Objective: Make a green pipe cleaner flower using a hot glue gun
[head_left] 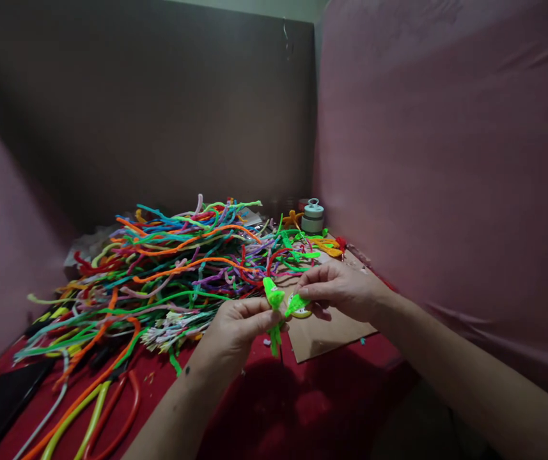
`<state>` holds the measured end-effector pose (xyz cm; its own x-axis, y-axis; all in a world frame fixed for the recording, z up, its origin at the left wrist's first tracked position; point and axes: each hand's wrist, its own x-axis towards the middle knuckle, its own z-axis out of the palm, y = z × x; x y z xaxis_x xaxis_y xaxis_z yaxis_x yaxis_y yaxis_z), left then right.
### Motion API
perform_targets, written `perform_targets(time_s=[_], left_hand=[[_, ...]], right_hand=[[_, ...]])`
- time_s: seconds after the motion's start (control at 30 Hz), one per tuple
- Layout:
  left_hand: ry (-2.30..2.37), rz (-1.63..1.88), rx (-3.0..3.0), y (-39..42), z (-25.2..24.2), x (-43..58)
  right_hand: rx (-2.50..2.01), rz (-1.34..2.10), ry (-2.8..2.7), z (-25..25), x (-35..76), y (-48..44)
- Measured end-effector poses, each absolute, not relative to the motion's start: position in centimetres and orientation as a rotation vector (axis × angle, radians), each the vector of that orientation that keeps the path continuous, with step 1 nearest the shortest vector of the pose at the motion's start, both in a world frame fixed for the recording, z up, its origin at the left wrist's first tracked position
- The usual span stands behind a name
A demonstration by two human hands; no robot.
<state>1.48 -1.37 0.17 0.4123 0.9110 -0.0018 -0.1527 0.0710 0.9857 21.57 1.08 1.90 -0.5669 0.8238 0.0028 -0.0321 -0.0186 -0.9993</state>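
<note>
My left hand (pixel 238 322) is closed in a pinch on a bright green pipe-cleaner piece (pixel 274 300), a folded shape with a stem hanging below it. My right hand (pixel 338 287) pinches the other end of the same green piece, just beside a small round yellow-white object (pixel 301 312) that lies under its fingertips. Both hands hover over a brown cardboard sheet (pixel 324 332) on the red tabletop (pixel 274 402). What the round object is I cannot make out.
A big tangled heap of coloured pipe cleaners (pixel 178 262) fills the table to the left and behind. A bundle of pale small stems (pixel 171 329) lies by my left wrist. A grey tape roll (pixel 313 217) stands at the back. Dark and pink walls enclose the table.
</note>
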Motion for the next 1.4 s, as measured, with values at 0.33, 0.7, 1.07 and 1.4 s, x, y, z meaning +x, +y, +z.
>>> perform_targets(time_s=[0.33,0.7,1.07,1.4], left_hand=[[0.861,0.924,1.248,-1.5,0.4,1.5],[0.806,0.966,1.207,-1.3,0.3,1.2],[0.862,0.988,1.170,-1.4,0.5,1.1],[0.829,0.986,1.116,-1.6,1.1,1.2]], right_hand=[[-0.795,1.801,-1.227,0.8,20.9,0.8],[-0.551,1.973,-0.849,-1.0,19.8,0.6],[-0.951,1.456,-1.193,-1.9,23.0,-0.4],[-2.007,-0.088,-1.965,-5.2,31.4,-1.4]])
